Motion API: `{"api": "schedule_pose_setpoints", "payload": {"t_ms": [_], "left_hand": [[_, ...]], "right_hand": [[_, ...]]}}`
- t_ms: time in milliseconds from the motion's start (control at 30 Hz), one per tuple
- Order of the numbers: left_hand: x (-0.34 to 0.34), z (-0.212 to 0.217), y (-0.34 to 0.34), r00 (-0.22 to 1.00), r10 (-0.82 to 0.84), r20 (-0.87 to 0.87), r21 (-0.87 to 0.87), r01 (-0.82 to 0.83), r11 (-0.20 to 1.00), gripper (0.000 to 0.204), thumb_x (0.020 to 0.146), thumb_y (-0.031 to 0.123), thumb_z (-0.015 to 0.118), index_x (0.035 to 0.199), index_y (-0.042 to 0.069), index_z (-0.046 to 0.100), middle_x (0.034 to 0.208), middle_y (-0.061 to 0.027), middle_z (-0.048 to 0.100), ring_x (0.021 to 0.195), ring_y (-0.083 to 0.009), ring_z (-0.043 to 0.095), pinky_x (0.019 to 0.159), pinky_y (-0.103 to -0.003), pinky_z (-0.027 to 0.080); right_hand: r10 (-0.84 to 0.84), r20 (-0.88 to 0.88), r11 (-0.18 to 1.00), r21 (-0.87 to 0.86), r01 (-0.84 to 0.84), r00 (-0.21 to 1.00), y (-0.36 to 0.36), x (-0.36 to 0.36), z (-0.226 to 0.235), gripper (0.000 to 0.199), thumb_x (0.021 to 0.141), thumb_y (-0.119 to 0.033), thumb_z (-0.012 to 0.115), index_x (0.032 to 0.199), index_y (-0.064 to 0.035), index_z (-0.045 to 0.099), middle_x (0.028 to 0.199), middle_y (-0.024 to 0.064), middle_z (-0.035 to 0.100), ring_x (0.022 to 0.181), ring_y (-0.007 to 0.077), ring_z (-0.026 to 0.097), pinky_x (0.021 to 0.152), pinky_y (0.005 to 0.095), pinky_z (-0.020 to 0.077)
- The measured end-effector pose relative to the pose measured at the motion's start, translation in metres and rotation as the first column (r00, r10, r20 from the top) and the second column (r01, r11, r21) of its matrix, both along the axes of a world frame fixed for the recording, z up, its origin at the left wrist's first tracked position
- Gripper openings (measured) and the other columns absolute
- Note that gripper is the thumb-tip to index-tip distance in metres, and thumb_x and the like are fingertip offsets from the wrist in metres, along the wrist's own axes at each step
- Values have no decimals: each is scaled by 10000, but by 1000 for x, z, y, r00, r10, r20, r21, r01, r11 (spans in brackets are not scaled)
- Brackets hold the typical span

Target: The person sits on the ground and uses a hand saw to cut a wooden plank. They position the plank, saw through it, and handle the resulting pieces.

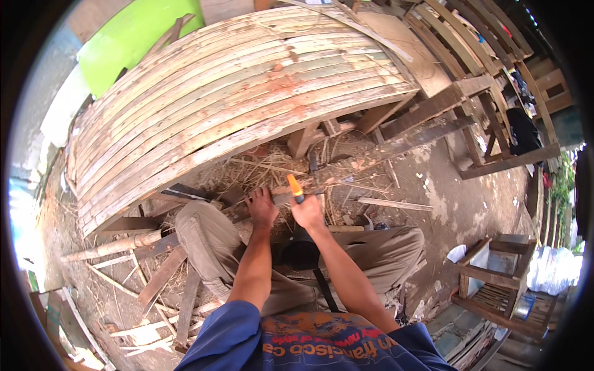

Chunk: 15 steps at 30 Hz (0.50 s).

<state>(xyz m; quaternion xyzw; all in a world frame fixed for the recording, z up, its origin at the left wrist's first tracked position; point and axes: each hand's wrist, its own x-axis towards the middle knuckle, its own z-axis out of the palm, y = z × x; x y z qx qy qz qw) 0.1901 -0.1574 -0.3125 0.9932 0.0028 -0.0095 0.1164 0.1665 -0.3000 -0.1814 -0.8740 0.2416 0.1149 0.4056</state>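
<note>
My right hand point(307, 212) is closed around a tool with an orange-and-black handle point(294, 185); its working end cannot be made out, so its kind is unclear. Just left of it, my left hand point(262, 207) lies with fingers spread on a rough length of wood point(281, 201) in front of my lap. A long, weathered wooden beam point(396, 148) slants from this spot up to the right. Beyond the hands, a small dark object point(313, 162) stands by the beam, partly lost in the litter.
A large slatted wooden bench point(241, 80) fills the area ahead, its near edge close above my hands. Loose boards and sticks point(164, 278) lie at the left. Wooden frames point(476, 93) stand at the right, and a small wooden stool point(495, 266) sits lower right. Another thin stick point(396, 203) lies on the ground.
</note>
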Motion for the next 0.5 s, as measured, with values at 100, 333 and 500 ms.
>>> {"api": "schedule_pose_setpoints", "payload": {"t_ms": [100, 333, 500], "left_hand": [[-2, -7, 13, 1000, 5, 2, 25, -5, 1000, 498, 757, 196, 711, 1218, 86, 556, 1205, -129, 580, 1203, -320, 531, 1079, -577, 324], [-17, -8, 13, 999, 32, -11, 10, -32, 999, 495, 790, 164, 684, 1261, 115, 542, 1202, -109, 563, 1232, -292, 508, 1095, -553, 309], [-12, -15, 10, 992, 23, -126, -2, -23, 1000, 434, 844, 170, 647, 1261, 128, 533, 1202, -101, 553, 1241, -292, 503, 1108, -597, 272]], "right_hand": [[28, 46, 999, 33, -29, 999, -14, -47, -14, 362, 852, -297, 705, 847, 65, 689, 806, 303, 673, 894, 447, 684, 717, 489, 545], [49, 24, 988, 143, -52, 999, -55, -232, 104, 171, 871, -80, 637, 749, 39, 618, 554, 173, 490, 511, 141, 509, 511, 387, 430], [-41, 109, 992, 122, 28, 993, -42, -159, 73, 262, 869, -156, 705, 754, 61, 613, 615, 242, 577, 589, 257, 673, 559, 434, 468]]}}
